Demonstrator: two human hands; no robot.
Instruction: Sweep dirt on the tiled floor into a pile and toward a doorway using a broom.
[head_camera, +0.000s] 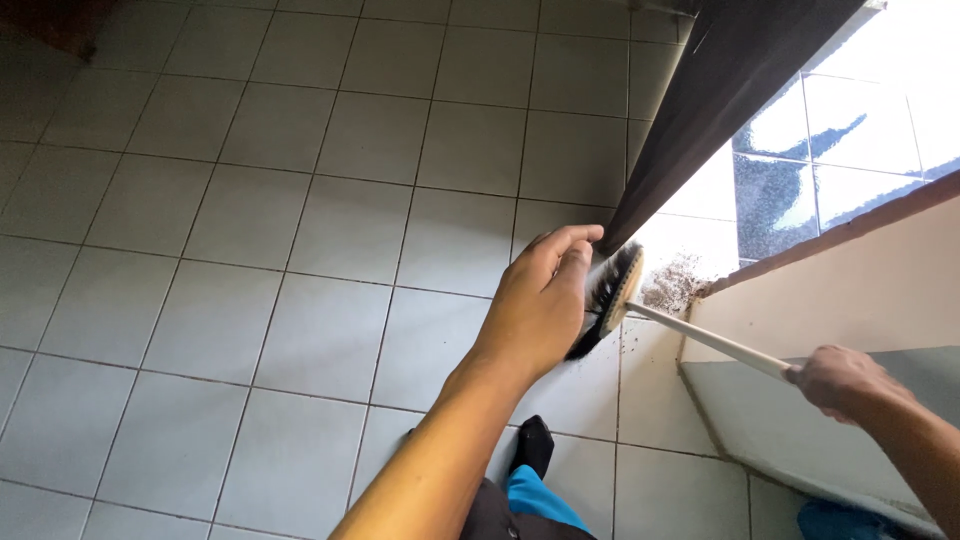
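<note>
Grey tiled floor (300, 250). Left hand (540, 300) pinches dark door (700, 110) edge; right hand (840, 380) closed round broom (615, 300) handle. Dirt pile (675, 285) beside door. Sweeping underway; next stroke likely needs door held clear.

Floor (300, 250): pale grey square tiles with thin dark grout lines. Door (720, 90): dark, standing open at upper right. Beyond it: bright daylight on glossy wet tiles (850, 130). Wall (850, 290): cream, with grey lower band and brown top edge.
</note>
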